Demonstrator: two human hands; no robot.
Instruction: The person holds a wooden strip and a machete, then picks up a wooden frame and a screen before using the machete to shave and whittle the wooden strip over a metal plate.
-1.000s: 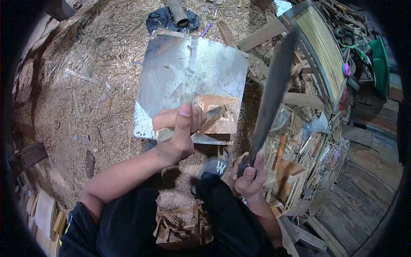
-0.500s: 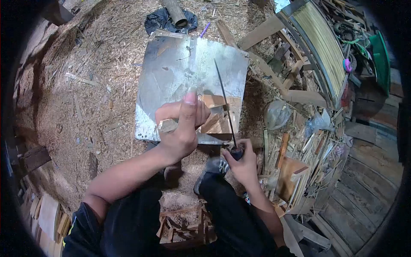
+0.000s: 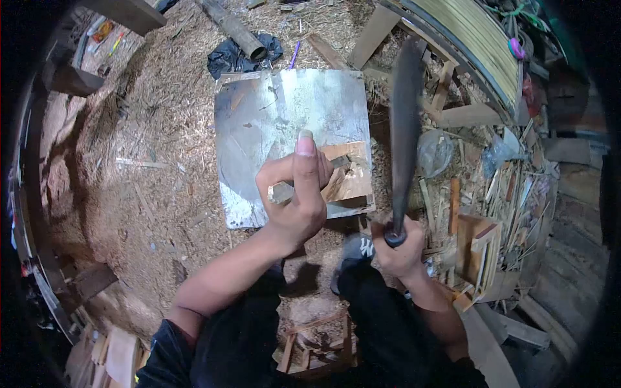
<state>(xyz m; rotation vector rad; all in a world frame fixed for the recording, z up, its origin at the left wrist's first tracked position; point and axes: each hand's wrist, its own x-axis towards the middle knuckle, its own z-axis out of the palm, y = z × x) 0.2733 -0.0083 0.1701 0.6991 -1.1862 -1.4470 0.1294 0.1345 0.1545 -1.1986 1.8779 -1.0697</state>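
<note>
Our left hand (image 3: 294, 197) clamps a wooden stick (image 3: 279, 192), tip braced on the wooden block (image 3: 352, 184) just beyond our knuckles for steadiness, while our right hand (image 3: 401, 251) grips the machete (image 3: 404, 129) upright beside it

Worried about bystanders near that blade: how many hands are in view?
2. The left hand grips a wood piece over the metal sheet; the right hand holds the blade by its handle. No others show.
</note>
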